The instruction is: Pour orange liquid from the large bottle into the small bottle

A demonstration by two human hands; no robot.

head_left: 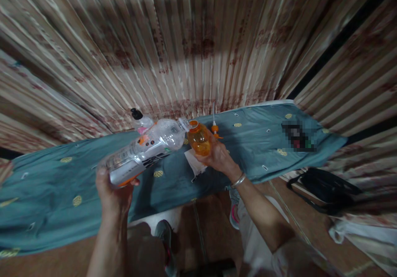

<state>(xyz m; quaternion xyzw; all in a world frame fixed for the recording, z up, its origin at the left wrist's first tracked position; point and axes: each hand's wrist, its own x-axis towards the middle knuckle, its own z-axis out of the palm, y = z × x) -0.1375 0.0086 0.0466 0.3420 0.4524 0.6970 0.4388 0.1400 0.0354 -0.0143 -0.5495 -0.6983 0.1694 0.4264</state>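
My left hand (pixel 116 190) is wrapped round the base of a large clear plastic bottle (pixel 145 153) with a silver and orange label. That bottle lies tilted in the air, its open neck pointing right. My right hand (pixel 218 157) grips a small orange see-through bottle (pixel 200 138), whose open mouth is at the clear bottle's neck; whether the two rims touch I cannot tell. Just behind my right hand is an orange pump top (pixel 214 130) with its tube pointing up. A white tissue or cloth (pixel 195 165) lies beneath the orange bottle.
A green cloth with yellow prints (pixel 254 144) covers the bench. Behind the clear bottle stands another bottle with a black cap (pixel 136 113). A blurred dark object (pixel 297 136) lies at right. Pleated curtains (pixel 198 41) hang behind. A black bag (pixel 325 188) is at lower right.
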